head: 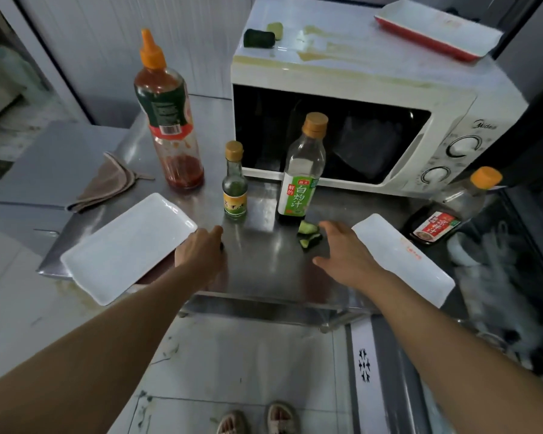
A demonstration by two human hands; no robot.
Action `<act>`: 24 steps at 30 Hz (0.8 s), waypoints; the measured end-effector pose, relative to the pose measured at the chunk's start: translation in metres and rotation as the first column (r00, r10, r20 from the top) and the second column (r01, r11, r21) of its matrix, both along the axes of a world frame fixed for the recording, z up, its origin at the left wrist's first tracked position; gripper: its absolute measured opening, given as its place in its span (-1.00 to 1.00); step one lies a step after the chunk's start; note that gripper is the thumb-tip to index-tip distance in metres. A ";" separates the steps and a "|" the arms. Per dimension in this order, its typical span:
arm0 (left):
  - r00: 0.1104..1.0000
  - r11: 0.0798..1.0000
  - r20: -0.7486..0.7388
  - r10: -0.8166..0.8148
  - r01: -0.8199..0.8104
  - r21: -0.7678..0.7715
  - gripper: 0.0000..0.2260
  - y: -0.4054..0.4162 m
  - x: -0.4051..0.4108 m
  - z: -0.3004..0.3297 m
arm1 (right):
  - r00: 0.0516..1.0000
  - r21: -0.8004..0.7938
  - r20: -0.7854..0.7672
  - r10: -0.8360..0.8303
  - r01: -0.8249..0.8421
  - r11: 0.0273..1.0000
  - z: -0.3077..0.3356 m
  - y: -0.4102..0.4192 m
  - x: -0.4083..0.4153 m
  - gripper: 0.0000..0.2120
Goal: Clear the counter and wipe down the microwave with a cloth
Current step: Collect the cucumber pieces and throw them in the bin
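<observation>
I'm on the clearing step: my left hand (201, 249) and right hand (345, 249) hover over the near tabletop (264, 255), both grips loose and empty. The cloth (107, 183) lies far left, the stained microwave (373, 98) beyond. Next, I judge, lift the cucumber scraps (308, 234).

The microwave (358, 120) is set at the back right of the desk (264, 255). On top of the microwave a tray (436, 28) and two sponges (259, 37) are placed. Before its door two bottles (301, 170) are stood, with scraps (308, 234) before the taller one. Left of the microwave a sauce bottle (166, 120) is stood, and further left a cloth (107, 183) is laid. Before it, a plate (126, 245) is set at the left and another plate (402, 258) at the right. Right of the microwave a further bottle (452, 208) is found.
</observation>
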State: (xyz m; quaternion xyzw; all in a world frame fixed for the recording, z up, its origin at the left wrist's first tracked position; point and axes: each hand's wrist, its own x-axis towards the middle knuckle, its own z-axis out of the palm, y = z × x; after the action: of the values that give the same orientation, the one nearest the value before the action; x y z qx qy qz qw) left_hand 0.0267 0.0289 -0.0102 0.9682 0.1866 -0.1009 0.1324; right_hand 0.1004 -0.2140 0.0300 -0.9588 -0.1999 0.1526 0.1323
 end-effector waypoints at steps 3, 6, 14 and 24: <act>1.000 1.000 -0.005 0.001 -0.001 0.029 -0.70 -0.003 0.001 -0.003 | 1.000 -0.001 0.012 0.013 -0.013 1.000 -0.007 -0.002 0.011 -0.41; 1.000 0.998 -0.023 -0.001 0.003 0.065 -0.71 -0.005 0.003 -0.006 | 0.999 0.003 0.013 0.043 -0.043 0.999 -0.015 -0.002 0.022 -0.39; 0.999 1.000 0.047 0.018 -0.018 -0.007 -0.73 -0.015 0.011 -0.003 | 0.990 0.023 -0.019 0.143 -0.142 0.990 -0.033 0.006 0.042 -0.36; 0.992 0.994 0.104 0.070 -0.060 -0.094 -0.69 -0.038 0.021 0.005 | 0.992 0.133 0.004 0.123 -0.122 0.984 -0.058 0.013 0.046 -0.48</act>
State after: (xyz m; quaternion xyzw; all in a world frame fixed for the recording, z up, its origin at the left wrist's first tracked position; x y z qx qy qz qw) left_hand 0.0473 -0.0089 -0.0056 0.9586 0.2059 -0.0528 0.1892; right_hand 0.1465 -0.2010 -0.0282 -0.9334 -0.2679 0.1489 0.1866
